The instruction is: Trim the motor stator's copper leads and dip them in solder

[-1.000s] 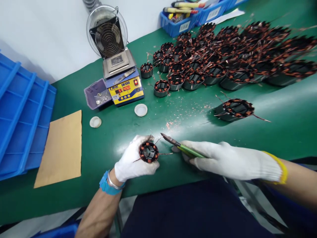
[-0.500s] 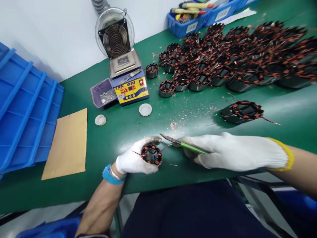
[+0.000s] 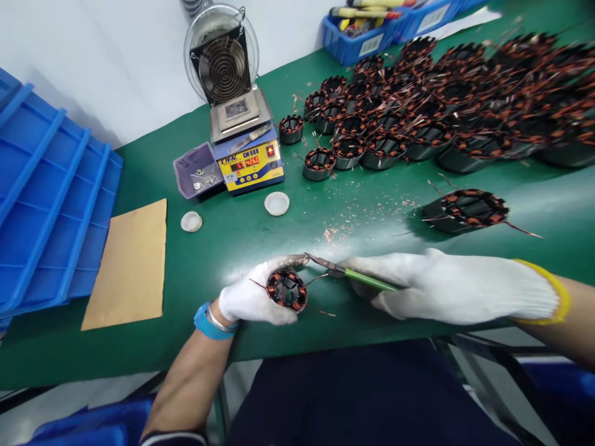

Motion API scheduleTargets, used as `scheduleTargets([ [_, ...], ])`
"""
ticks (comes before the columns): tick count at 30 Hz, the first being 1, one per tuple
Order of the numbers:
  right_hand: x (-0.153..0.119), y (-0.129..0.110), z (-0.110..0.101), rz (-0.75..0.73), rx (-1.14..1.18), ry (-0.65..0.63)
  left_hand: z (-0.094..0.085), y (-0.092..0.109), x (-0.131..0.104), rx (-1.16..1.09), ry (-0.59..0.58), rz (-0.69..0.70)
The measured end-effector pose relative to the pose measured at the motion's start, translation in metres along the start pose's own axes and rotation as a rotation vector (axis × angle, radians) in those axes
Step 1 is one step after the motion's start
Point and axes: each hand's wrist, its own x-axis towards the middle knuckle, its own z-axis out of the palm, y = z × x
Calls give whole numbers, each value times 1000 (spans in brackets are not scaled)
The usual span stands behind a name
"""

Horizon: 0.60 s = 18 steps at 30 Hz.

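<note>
My gloved left hand [image 3: 260, 296] is wrapped round a small motor stator [image 3: 294, 297], a dark ring with copper windings facing up. One wire sticks out of it to the left and another to the right. In my gloved right hand [image 3: 418, 286] is a pair of cutting pliers with green handles [image 3: 367, 280]. Their dark jaws reach left to the left thumb's tip, just above the right-hand wire. Whether the jaws touch the glove, I cannot tell. A loose bit of wire [image 3: 327, 313] lies on the table right of the stator.
Many wound stators [image 3: 385, 148] crowd the back right of the green table [image 3: 223, 248]; a single stator [image 3: 467, 210] stands nearer. A solder pot [image 3: 251, 164] sits beside a purple tray [image 3: 198, 173]. Blue crates [image 3: 51, 204], cardboard [image 3: 130, 266] and two white lids [image 3: 276, 203] are leftward.
The camera view has shifted slightly, so the table things appear a little moved. Both hands keep their holds on the stator and the pliers, almost unchanged in position.
</note>
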Motion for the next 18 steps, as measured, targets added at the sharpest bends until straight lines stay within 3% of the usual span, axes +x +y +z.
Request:
scheduleTargets([
  [8,3,1,4,-41,55,42,0,1,1,121,21,5],
  [12,10,4,8,-60,59,52,0,3,0,59,8,38],
  [18,12,18,19,-62,-4,187,-5,-8,3,-72,-64,-67],
])
